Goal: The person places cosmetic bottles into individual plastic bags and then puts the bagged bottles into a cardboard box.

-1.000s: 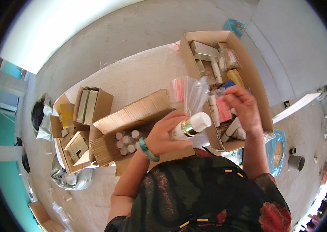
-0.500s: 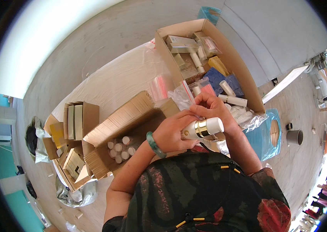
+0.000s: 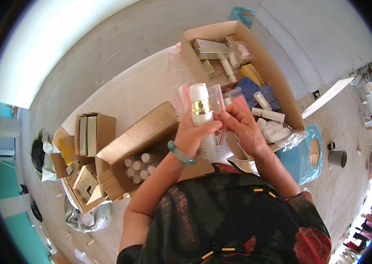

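My left hand is wrapped round a white bottle with a gold band and a white cap. The bottle stands nearly upright in the view, its cap at the far end. My right hand is closed in a pinch on a small clear zip bag with a red strip, just right of the bottle. The left thumb reaches to the bag's near part, close to the right fingertips. Beneath my left forearm, an open cardboard box holds several white-capped bottles.
A large carton at the far right holds boxes, white bottles and blue packets. More red-striped zip bags lie beside it on the white-covered table. Small cartons stand at the left. A grey bin is on the floor.
My left hand has turned the bottle from lying sideways, cap to the right, to pointing away from me. The right hand has moved slightly nearer and keeps pinching the bag.
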The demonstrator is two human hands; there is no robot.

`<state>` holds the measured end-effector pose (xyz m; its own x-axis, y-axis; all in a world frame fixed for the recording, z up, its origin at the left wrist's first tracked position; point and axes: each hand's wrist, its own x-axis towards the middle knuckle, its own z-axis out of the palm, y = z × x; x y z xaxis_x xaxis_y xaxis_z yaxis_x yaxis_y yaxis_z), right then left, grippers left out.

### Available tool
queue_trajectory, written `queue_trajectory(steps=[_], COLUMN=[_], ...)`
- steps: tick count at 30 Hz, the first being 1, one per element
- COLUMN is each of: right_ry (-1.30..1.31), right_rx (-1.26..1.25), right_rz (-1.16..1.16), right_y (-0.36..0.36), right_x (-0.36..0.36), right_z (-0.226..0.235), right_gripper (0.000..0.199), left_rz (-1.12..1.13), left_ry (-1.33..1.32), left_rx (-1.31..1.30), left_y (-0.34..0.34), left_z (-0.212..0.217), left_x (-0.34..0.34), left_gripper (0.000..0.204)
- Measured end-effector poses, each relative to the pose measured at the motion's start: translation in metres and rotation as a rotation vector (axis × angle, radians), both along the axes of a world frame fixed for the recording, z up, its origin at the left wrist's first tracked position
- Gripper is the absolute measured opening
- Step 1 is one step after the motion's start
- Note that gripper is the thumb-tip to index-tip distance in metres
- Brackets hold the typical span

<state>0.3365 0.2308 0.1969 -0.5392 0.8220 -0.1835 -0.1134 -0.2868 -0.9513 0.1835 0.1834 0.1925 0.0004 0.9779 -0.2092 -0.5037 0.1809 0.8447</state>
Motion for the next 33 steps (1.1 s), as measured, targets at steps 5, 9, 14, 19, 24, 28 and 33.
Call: queue_trajectory(steps=[5,9,14,19,24,28,33], right_ry=[-0.019,-0.003,0.063,0.065,0.008,0.005,-0.036], right_rx=[0.044,0.014,0.004,0.114,0.034,-0.069,0.015], right_rz=[-0.061,-0.041,-0.053,-0.065,-0.121,-0.113,-0.108], right_y=[-0.001,0.005,0.000,0.000,0.003,0.000,-0.003], right_x=[0.001,0.006,0.006,0.009,0.016,0.020,0.022], right_z=[-0.013,-0.023,-0.021,-0.024,-0.033,-0.023,-0.029], right_gripper=[0.016,0.014,0.018,0.021,0.015,0.011,0.009], left_rz=[0.062,0.047,-0.014,-0.029,-0.080,-0.046,-0.008], left_ry=[0.083,0.060,0.012,-0.008,0.008,0.121,0.174], left_rx=[0.092,0.040,0.041,0.057,0.064,0.060,0.056], left_y=[-0.002,-0.005,-0.007,-0.009,-0.005,-0.005,-0.005], left_z=[-0.008,-0.006,-0.011,-0.010,-0.006,-0.012,-0.018], left_x=[0.005,0.002,0.008,0.016,0.014,0.013,0.012], left_gripper=[0.035,0.036,0.038,0.040,0.041,0.040,0.040])
